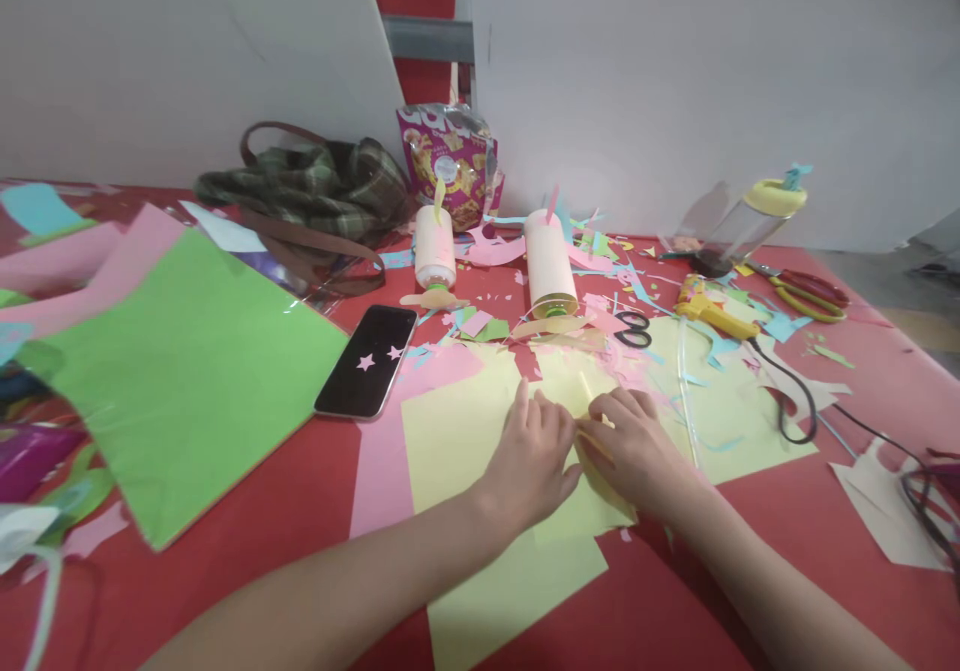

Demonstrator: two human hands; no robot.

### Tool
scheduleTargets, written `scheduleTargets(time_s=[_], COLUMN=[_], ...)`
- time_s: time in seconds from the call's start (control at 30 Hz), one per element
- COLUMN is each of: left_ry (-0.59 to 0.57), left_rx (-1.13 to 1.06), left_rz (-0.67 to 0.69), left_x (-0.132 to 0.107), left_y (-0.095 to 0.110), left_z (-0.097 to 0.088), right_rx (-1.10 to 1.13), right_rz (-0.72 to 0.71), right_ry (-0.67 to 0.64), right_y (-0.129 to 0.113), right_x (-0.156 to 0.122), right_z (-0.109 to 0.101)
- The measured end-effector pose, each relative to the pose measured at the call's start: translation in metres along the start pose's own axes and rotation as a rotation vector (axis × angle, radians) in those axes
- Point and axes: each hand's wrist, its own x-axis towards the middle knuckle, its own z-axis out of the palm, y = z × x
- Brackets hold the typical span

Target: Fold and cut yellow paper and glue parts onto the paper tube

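Note:
Pale yellow paper (pixel 592 491) lies under and between my hands. My left hand (pixel 534 456) has its index finger raised, while its other fingers curl in and pinch the paper's edge. Close against it, my right hand (pixel 634 443) is closed on the same paper, fingertips nearly meeting those of the left. The paper seems bent up where the fingers press; its exact fold is hidden by them. More yellow sheets (pixel 457 441) spread beneath. Just beyond the hands stand two white paper-covered cylinders, a shorter one (pixel 435 249) and a taller one (pixel 547 259).
A phone (pixel 367 361) with small pink stars and a green sheet (pixel 187 371) lie left. Black-handled scissors (pixel 634 329), a yellow glue gun (pixel 712 309) with its cord, red-yellow pliers (pixel 810 291) and a clear bottle (pixel 750 221) lie right. Behind are a snack bag (pixel 450 161), plaid bag (pixel 315 186) and paper scraps.

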Motion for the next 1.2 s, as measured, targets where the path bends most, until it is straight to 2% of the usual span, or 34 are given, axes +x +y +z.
scheduleTargets(time_s=[0.13, 0.23, 0.5, 0.67, 0.87, 1.2], left_ry=[-0.017, -0.028, -0.034, -0.031, -0.051, -0.046], left_rx=[0.015, 0.01, -0.025, -0.025, 0.008, 0.009], left_rz=[0.004, 0.003, 0.019, 0.022, 0.022, 0.027], left_x=[0.001, 0.001, 0.001, 0.001, 0.0, 0.001], left_y=[0.0, 0.0, -0.003, -0.003, -0.003, -0.002], left_z=[-0.001, -0.002, -0.001, -0.001, -0.003, -0.002], right_rx=[-0.215, -0.321, -0.379, -0.362, -0.262, -0.122], right_rz=[0.085, 0.141, 0.22, 0.276, 0.289, 0.232], right_ry=[-0.03, -0.006, -0.059, -0.148, -0.289, -0.326], right_y=[-0.016, -0.028, -0.045, -0.034, -0.017, 0.017], right_x=[-0.007, -0.011, -0.011, -0.009, 0.002, 0.022], right_z=[0.001, 0.0, 0.001, 0.003, -0.004, -0.008])
